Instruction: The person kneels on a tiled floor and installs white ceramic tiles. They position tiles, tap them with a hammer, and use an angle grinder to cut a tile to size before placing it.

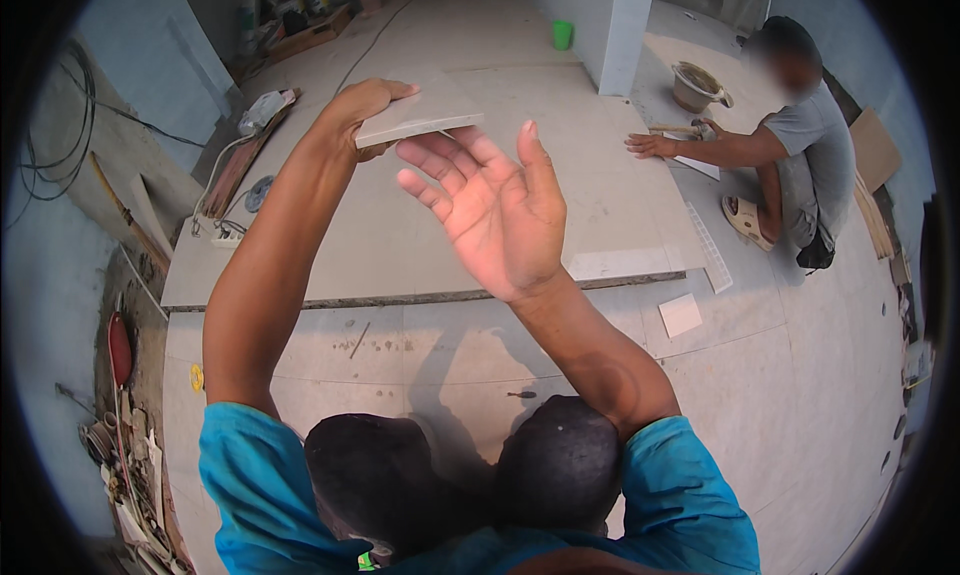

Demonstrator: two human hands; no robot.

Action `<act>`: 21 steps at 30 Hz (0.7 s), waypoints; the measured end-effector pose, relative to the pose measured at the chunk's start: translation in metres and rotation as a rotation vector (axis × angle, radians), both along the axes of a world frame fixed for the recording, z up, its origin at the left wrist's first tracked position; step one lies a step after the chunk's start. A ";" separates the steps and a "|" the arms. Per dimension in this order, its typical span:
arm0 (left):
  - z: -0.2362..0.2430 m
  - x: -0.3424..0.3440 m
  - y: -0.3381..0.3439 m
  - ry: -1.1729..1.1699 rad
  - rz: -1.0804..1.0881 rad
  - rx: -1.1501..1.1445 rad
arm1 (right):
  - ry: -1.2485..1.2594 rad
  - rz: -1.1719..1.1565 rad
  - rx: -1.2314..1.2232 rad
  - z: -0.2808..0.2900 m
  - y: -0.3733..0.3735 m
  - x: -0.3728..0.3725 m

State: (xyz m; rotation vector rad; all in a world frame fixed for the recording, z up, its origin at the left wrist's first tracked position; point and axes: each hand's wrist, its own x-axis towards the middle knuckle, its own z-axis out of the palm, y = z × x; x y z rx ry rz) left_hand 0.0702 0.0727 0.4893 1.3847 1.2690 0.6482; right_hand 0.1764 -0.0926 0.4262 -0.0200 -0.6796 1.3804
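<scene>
A light beige piece of tile (420, 115) is raised in front of me, its near edge turned towards me. My left hand (368, 103) grips it at its left end, the thumb over the top and the fingers beneath. Just right of it and lower, my right hand (497, 200) is open with the palm facing up and the fingers spread. Its fingertips reach to the tile's underside; whether they touch it I cannot tell. Below my arms are my bent knees in dark cloth (560, 455).
A raised tiled step (480, 245) lies ahead, its edge running across. At right a co-worker (800, 145) crouches beside a mortar bucket (692, 87). A small tile piece (680, 315) lies near the step. Planks (240, 165), cables and a green container (562, 35) stand farther off.
</scene>
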 end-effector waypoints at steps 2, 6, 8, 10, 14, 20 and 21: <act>0.000 0.000 0.001 -0.002 0.008 0.002 | -0.001 -0.005 0.004 0.000 0.000 -0.001; 0.000 0.004 -0.002 -0.025 -0.003 0.029 | -0.007 -0.018 0.003 0.000 0.001 0.002; -0.002 0.003 -0.008 -0.030 -0.013 0.071 | 0.003 -0.016 -0.002 -0.003 0.001 0.001; -0.008 -0.003 0.013 -0.008 -0.044 0.055 | 0.004 -0.011 0.021 -0.004 0.005 0.001; -0.007 0.002 0.010 0.038 -0.057 0.024 | 0.003 -0.021 0.022 -0.005 0.006 0.004; -0.008 0.006 0.006 -0.034 -0.019 0.013 | 0.012 -0.022 0.022 -0.007 0.007 0.004; -0.007 0.008 0.001 -0.045 -0.006 0.010 | 0.013 -0.022 0.021 -0.007 0.006 0.004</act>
